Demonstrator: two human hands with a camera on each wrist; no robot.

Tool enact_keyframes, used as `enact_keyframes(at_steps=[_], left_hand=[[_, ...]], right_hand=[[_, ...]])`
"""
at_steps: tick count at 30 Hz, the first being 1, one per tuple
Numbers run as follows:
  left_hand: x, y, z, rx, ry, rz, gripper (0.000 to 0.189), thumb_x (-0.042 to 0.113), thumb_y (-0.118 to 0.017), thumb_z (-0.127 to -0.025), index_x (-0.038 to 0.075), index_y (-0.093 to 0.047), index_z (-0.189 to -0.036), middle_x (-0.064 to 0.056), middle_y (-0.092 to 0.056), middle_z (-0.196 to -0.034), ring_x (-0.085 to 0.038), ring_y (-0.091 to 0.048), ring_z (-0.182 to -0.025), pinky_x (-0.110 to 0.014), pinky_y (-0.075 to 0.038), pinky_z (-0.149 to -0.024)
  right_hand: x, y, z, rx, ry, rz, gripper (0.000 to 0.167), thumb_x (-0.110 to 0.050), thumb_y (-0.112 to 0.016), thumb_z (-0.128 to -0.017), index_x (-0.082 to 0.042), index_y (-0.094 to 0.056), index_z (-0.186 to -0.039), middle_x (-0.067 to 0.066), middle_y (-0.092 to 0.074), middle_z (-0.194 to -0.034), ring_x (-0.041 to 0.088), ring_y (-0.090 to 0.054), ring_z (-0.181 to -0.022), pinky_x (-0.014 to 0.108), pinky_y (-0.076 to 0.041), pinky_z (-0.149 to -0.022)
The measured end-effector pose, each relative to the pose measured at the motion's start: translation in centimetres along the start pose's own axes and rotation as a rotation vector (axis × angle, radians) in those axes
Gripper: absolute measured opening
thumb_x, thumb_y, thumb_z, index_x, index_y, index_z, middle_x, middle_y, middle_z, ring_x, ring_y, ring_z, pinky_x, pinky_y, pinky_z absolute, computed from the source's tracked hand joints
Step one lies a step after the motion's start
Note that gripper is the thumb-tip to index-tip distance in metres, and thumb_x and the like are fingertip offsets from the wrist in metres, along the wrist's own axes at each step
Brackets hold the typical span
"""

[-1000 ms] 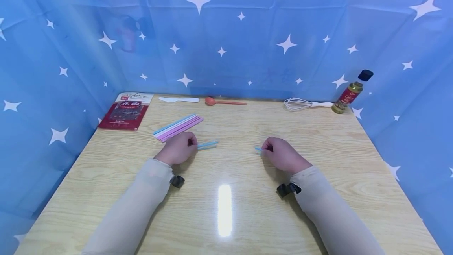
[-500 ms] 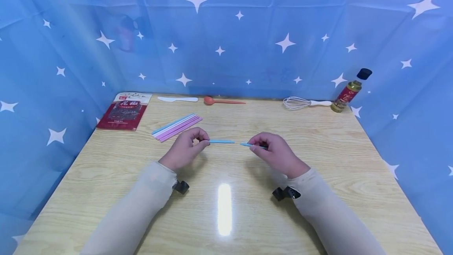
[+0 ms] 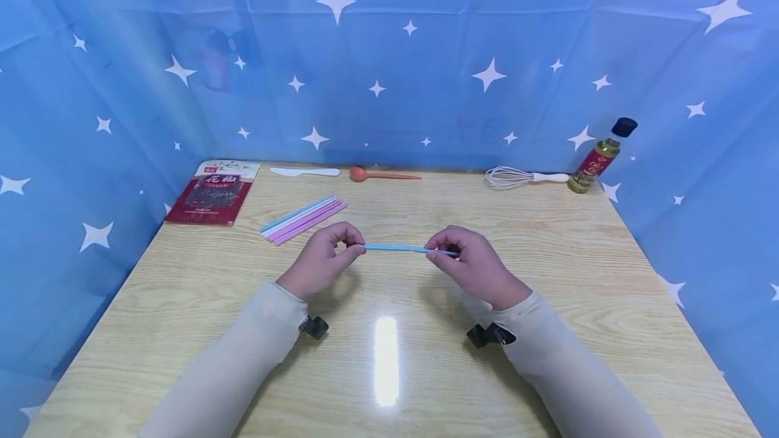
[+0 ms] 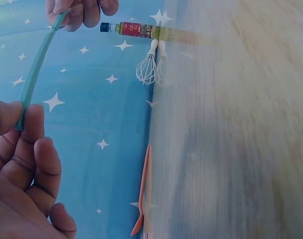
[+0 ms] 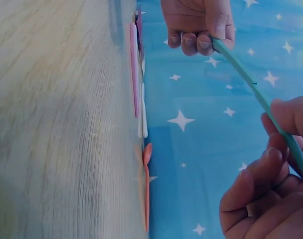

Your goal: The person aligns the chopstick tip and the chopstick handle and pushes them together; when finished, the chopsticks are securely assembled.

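Observation:
My left hand [image 3: 324, 259] pinches one end of a blue straw [image 3: 386, 247] between thumb and index finger, above the table. Opposite it, my right hand [image 3: 476, 268] pinches a second blue straw [image 3: 416, 249] near its tip; the rest runs back under the palm. The two straws meet end to end in one nearly straight line. A small step marks the joint in the right wrist view, between the left hand's straw [image 5: 237, 63] and the right hand's straw [image 5: 264, 105]. Whether one tip sits inside the other, I cannot tell.
Blue, white and pink straws [image 3: 304, 220] lie left of centre. Along the back edge are a red seasoning packet [image 3: 213, 193], a white knife [image 3: 304, 172], an orange spoon [image 3: 383, 176], a whisk [image 3: 523, 178] and an oil bottle [image 3: 593, 166]. A starry blue curtain [image 3: 389, 53] hangs behind.
Both hands have risen from the table, each with a blue straw, and come closer together. The gap seen between the straw tips half a second ago has closed.

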State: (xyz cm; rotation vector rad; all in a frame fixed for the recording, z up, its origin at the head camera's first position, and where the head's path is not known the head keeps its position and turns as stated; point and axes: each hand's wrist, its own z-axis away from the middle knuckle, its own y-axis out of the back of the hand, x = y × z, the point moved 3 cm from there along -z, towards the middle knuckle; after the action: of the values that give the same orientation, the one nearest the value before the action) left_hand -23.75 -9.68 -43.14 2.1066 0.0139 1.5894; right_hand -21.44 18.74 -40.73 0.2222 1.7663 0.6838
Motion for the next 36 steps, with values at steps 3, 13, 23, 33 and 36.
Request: enact_keyframes(at_steps=[3, 13, 23, 33, 36], left_hand=[[0.03, 0.02, 0.04, -0.01, -0.004, 0.004, 0.005, 0.012, -0.067, -0.103, 0.014, -0.069, -0.098, 0.001, -0.069, -0.096, -0.023, -0.06, -0.096, -0.045, -0.043, -0.092], [0.41, 0.09, 0.16, -0.037, -0.006, 0.002, 0.005, 0.014, -0.068, -0.103, 0.015, -0.069, -0.098, 0.0, -0.066, -0.097, -0.023, -0.058, -0.095, -0.042, -0.044, -0.087], [0.38, -0.11, 0.25, -0.05, -0.015, -0.005, 0.006, 0.014, -0.07, -0.102, 0.016, -0.07, -0.096, 0.002, -0.067, -0.094, -0.023, -0.059, -0.094, -0.043, -0.039, -0.089], [0.09, -0.2, 0.11, -0.014, -0.007, -0.062, 0.004, 0.015, -0.07, -0.102, 0.016, -0.074, -0.1, 0.003, -0.069, -0.095, -0.021, -0.06, -0.093, -0.045, -0.041, -0.092], [-0.11, -0.09, 0.03, 0.005, 0.01, -0.075, 0.004, 0.015, -0.07, -0.102, 0.014, -0.074, -0.101, 0.003, -0.068, -0.094, -0.021, -0.059, -0.092, -0.043, -0.041, -0.09]], right_hand=[[-0.12, 0.03, 0.05, 0.001, 0.003, 0.003, 0.005, -0.011, -0.073, -0.1, -0.009, -0.075, -0.104, 0.004, -0.064, -0.089, 0.021, -0.055, -0.074, 0.028, -0.049, -0.065], [-0.2, 0.02, 0.26, -0.029, 0.001, 0.001, 0.006, -0.012, -0.071, -0.101, -0.008, -0.073, -0.104, 0.003, -0.063, -0.09, 0.021, -0.055, -0.076, 0.029, -0.049, -0.067], [-0.26, -0.19, 0.26, -0.04, -0.003, -0.041, 0.005, -0.012, -0.07, -0.102, -0.008, -0.073, -0.103, 0.004, -0.054, -0.083, 0.016, -0.048, -0.068, 0.026, -0.043, -0.062], [-0.04, -0.22, 0.12, -0.017, -0.041, -0.052, 0.004, -0.013, -0.072, -0.101, -0.01, -0.073, -0.103, 0.005, -0.059, -0.083, 0.016, -0.048, -0.067, 0.026, -0.044, -0.061], [0.32, 0.07, 0.0, -0.01, -0.055, -0.058, 0.008, -0.014, -0.07, -0.102, -0.007, -0.072, -0.105, 0.007, -0.06, -0.085, 0.017, -0.047, -0.067, 0.027, -0.043, -0.061]])
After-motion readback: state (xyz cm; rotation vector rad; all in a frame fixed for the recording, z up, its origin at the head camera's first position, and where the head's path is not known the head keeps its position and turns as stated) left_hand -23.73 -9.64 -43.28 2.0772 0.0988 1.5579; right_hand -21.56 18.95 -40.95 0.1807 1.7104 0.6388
